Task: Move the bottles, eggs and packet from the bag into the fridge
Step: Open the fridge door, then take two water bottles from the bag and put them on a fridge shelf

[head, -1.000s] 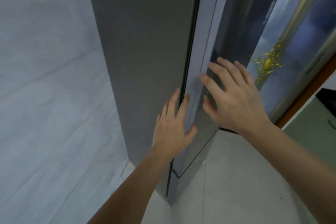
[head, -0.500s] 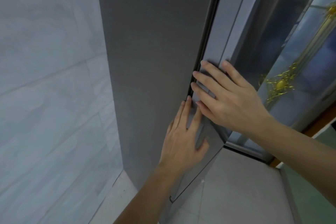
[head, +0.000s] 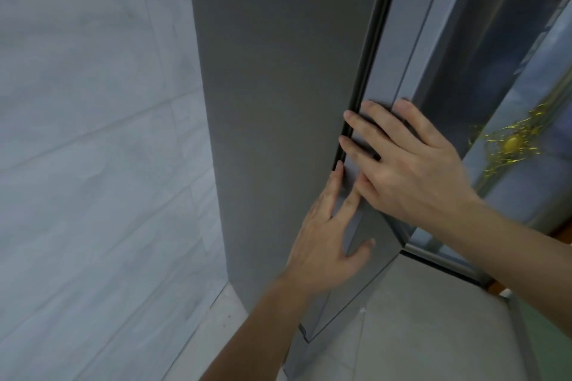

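A tall grey fridge (head: 278, 96) fills the middle of the head view, seen from its side. Its door (head: 399, 49) sits against the dark seal along the front edge. My left hand (head: 328, 235) lies flat on the lower door edge with its fingers spread. My right hand (head: 408, 164) presses flat just above it, fingertips at the seal. Neither hand holds anything. No bag, bottles, eggs or packet are in view.
A pale marbled tile wall (head: 93, 148) stands close on the left of the fridge. A glass panel with a gold ornament (head: 510, 145) is at the right. Light floor tiles (head: 418, 334) lie below.
Both hands have slid up along the door edge and come closer together, the right one now reaching the seal. The view has moved nearer to the fridge.
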Demonstrator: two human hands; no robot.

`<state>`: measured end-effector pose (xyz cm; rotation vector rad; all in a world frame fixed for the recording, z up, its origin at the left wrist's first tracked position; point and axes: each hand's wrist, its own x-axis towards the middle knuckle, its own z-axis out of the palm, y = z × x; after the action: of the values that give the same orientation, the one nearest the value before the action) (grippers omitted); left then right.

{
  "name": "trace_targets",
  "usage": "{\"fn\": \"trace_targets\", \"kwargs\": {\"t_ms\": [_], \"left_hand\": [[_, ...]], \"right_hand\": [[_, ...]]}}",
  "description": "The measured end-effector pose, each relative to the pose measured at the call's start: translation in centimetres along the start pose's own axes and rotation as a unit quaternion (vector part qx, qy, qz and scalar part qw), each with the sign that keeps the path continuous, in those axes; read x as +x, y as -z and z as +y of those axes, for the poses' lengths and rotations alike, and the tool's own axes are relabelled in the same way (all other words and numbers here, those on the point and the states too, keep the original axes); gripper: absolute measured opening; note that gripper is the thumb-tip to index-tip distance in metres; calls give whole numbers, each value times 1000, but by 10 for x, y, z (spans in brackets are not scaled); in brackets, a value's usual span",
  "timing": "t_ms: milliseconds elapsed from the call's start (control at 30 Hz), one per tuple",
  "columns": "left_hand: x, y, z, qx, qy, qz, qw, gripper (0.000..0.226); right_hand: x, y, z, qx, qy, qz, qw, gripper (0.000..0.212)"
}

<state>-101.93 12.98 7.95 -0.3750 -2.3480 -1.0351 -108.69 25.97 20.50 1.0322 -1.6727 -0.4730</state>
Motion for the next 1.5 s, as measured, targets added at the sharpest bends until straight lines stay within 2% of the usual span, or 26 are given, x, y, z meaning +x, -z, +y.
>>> {"fn": "trace_targets", "kwargs": {"t_ms": [233,400,667,767,833,900,1000,1100,1233,1333,1500], "left_hand": [[-2,6,7,-20,-1,-23,1000,98],[-12,2,16,3,-45,-59,997,95],[-15,-3,36,70,-175,-168,967,92],[-9,-11,42,52,-240,-176,953,90],[-6,-20,38,6,-238,-157,958,91],[2,-30,31,-11,-200,-148,969,89],[23,-49,25,23,-172,-172,970,83],[53,-74,29,56,-197,-206,957,80],[89,-111,42,94,-208,-229,946,81],[108,-138,54,110,-212,-247,939,86],[124,-188,69,141,-226,-257,929,93]], "right_hand": [[-1,1,0,7,0,17,1000,35],[-23,17,6,18,-6,3,1000,36],[-92,69,21,-26,-43,-47,998,41],[-118,88,27,-46,-65,-67,995,42],[-135,103,33,-58,-86,-80,991,39],[-154,119,38,-67,-117,-96,986,35],[-181,138,44,-80,-171,-124,974,32],[-203,146,42,-82,-219,-153,960,32],[-224,138,30,-31,-281,-185,941,33],[-232,124,23,12,-324,-216,921,40],[-247,90,34,48,-393,-304,866,60]]}}
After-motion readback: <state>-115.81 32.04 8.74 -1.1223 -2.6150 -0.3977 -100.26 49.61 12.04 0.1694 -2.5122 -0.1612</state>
